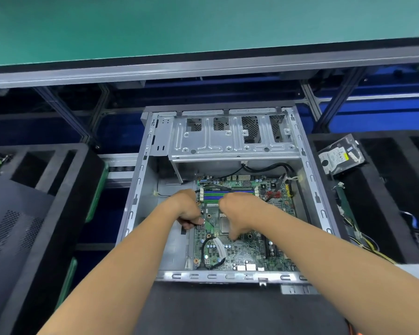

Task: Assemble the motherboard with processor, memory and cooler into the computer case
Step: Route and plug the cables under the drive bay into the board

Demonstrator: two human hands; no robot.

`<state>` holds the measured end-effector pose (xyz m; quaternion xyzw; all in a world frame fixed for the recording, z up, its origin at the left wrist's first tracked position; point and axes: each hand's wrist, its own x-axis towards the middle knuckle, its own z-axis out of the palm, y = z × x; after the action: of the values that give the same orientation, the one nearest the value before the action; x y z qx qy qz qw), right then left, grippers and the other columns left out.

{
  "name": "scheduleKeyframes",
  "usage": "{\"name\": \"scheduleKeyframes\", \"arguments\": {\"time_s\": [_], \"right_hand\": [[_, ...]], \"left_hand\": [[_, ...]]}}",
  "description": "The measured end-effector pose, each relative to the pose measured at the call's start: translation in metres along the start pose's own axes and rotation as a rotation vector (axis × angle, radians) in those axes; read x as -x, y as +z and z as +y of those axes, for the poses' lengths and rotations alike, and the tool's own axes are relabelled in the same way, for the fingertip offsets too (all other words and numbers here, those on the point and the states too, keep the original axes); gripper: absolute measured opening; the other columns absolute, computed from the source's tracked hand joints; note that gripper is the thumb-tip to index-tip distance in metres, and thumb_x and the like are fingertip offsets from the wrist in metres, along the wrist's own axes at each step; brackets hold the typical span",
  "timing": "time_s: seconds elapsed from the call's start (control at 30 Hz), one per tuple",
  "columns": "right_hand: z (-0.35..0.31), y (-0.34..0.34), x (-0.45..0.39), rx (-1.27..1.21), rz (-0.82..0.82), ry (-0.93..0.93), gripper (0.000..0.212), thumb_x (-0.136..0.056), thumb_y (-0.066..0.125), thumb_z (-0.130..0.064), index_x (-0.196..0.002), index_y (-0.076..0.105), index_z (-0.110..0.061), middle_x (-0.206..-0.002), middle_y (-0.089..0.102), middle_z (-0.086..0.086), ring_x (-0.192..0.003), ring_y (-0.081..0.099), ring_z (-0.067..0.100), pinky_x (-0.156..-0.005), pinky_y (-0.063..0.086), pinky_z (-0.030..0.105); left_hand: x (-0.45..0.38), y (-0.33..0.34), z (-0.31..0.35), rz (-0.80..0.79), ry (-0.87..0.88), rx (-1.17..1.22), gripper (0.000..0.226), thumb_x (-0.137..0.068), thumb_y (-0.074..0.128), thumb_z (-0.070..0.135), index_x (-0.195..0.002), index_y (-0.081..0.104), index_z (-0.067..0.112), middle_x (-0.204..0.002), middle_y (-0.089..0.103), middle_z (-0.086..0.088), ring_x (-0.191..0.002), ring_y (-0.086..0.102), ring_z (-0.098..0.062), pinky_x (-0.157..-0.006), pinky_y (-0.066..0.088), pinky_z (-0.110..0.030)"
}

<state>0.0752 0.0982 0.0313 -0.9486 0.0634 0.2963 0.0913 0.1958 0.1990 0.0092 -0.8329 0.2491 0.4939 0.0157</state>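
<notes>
Over the motherboard (242,228), which lies flat inside the open computer case (228,151), the left hand (189,211) curls its fingers around a small dark part at the board's left edge. The right hand (240,213) hangs loosely curled above the processor socket (224,224), seemingly holding nothing. Seating should go best with even, straight-down pressure, clear of the black cable (209,252).

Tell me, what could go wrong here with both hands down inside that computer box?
Three risks, as far as I can judge:
1. The left hand pinches something small and dark at the circuit board's edge; if the grip slips, it could drop out of sight.
2. The right hand hovers by the bare silver chip; a bump might harm it.
3. The loose black cable curls across the board and could snag a wrist.
</notes>
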Motion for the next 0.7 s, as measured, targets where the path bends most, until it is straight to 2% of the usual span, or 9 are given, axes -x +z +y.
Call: {"name": "scheduleKeyframes", "arguments": {"time_s": [0.07, 0.13, 0.23, 0.33, 0.5, 0.7], "right_hand": [[0.0012, 0.0012, -0.0005, -0.014, -0.001, 0.014, 0.046, -0.070, 0.085, -0.035, -0.086, 0.049, -0.012, -0.084, 0.045, -0.001, -0.082, 0.054, 0.020, -0.073, 0.055, 0.030], [0.0031, 0.0033, -0.0023, -0.019, -0.008, 0.012, 0.056, -0.069, 0.086, -0.037, -0.105, 0.055, -0.007, -0.099, 0.053, 0.004, -0.088, 0.056, 0.023, -0.079, 0.056, 0.032], [0.0061, 0.0059, -0.0057, -0.051, -0.034, 0.037, 0.080, -0.067, 0.086, -0.040, -0.128, 0.049, -0.004, -0.123, 0.055, 0.010, -0.107, 0.058, 0.028, -0.089, 0.052, 0.037], [0.0058, 0.0073, -0.0089, -0.060, -0.039, 0.051, 0.079, -0.066, 0.087, -0.040, -0.126, 0.049, -0.004, -0.124, 0.054, 0.010, -0.108, 0.057, 0.028, -0.088, 0.051, 0.037], [0.0039, 0.0071, -0.0074, -0.048, -0.037, 0.050, 0.078, -0.068, 0.087, -0.037, -0.126, 0.049, -0.003, -0.123, 0.055, 0.012, -0.108, 0.058, 0.030, -0.087, 0.051, 0.038], [0.0049, 0.0045, -0.0014, -0.052, -0.018, -0.005, 0.074, -0.069, 0.087, -0.038, -0.124, 0.051, -0.004, -0.121, 0.053, 0.011, -0.105, 0.055, 0.028, -0.086, 0.050, 0.037]], "left_hand": [[-0.0028, -0.0005, -0.0008, 0.004, 0.003, -0.008, 0.029, -0.085, 0.071, 0.016, -0.062, 0.056, 0.007, -0.051, 0.063, -0.007, -0.043, 0.056, -0.016, -0.063, 0.051, -0.025], [-0.0052, -0.0007, -0.0020, 0.001, -0.004, 0.009, 0.026, -0.084, 0.072, 0.016, -0.065, 0.057, 0.006, -0.053, 0.064, -0.008, -0.042, 0.055, -0.017, -0.062, 0.052, -0.025], [-0.0068, 0.0001, -0.0014, 0.008, -0.025, -0.009, 0.026, -0.084, 0.073, 0.020, -0.072, 0.058, 0.003, -0.055, 0.066, -0.009, -0.043, 0.057, -0.018, -0.066, 0.055, -0.027], [-0.0063, 0.0018, -0.0018, -0.002, -0.052, -0.042, 0.033, -0.086, 0.070, 0.027, -0.076, 0.058, -0.002, -0.055, 0.067, -0.011, -0.042, 0.059, -0.018, -0.062, 0.055, -0.026], [-0.0039, 0.0035, 0.0014, -0.013, -0.064, -0.035, 0.033, -0.088, 0.067, 0.023, -0.083, 0.055, -0.007, -0.058, 0.066, -0.015, -0.041, 0.060, -0.020, -0.060, 0.057, -0.029], [0.0006, -0.0011, 0.0015, -0.099, -0.050, 0.032, 0.031, -0.092, 0.061, 0.021, -0.077, 0.053, -0.004, -0.052, 0.064, -0.009, -0.038, 0.058, -0.013, -0.047, 0.052, -0.021]]}}
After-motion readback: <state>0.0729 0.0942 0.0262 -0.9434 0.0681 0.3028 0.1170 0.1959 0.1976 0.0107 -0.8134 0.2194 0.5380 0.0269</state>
